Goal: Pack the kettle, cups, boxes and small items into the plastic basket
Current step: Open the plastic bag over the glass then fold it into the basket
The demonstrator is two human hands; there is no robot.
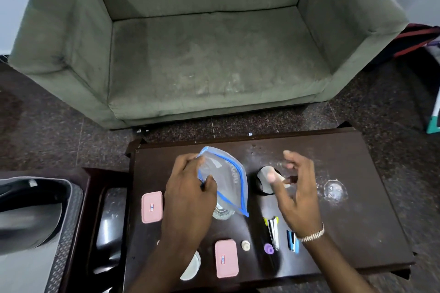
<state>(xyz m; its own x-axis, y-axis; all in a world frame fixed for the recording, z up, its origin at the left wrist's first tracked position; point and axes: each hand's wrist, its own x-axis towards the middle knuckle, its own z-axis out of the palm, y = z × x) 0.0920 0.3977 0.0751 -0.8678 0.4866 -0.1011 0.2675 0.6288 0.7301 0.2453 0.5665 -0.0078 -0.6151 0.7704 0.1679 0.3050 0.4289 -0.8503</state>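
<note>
My left hand [189,188] grips a clear zip bag [226,178] with a blue seal, held above the dark table [357,221]. My right hand [295,188] hovers open and blurred over a black cup with a white inside [264,182]. Two pink boxes lie on the table, one at the left [152,207], one near the front [226,258]. A clear glass [222,213] stands under the bag. A yellow stapler [272,228], a blue stapler [292,241], a purple cap [268,248] and a beige cap [245,245] lie in front. The basket [69,221] at the left holds the kettle [28,211].
A green sofa [209,54] stands beyond the table. Another clear glass [334,191] stands at the table's right. A white round dish [192,267] shows under my left forearm. A low dark side table [109,221] sits between basket and table. Bags [426,43] lie at far right.
</note>
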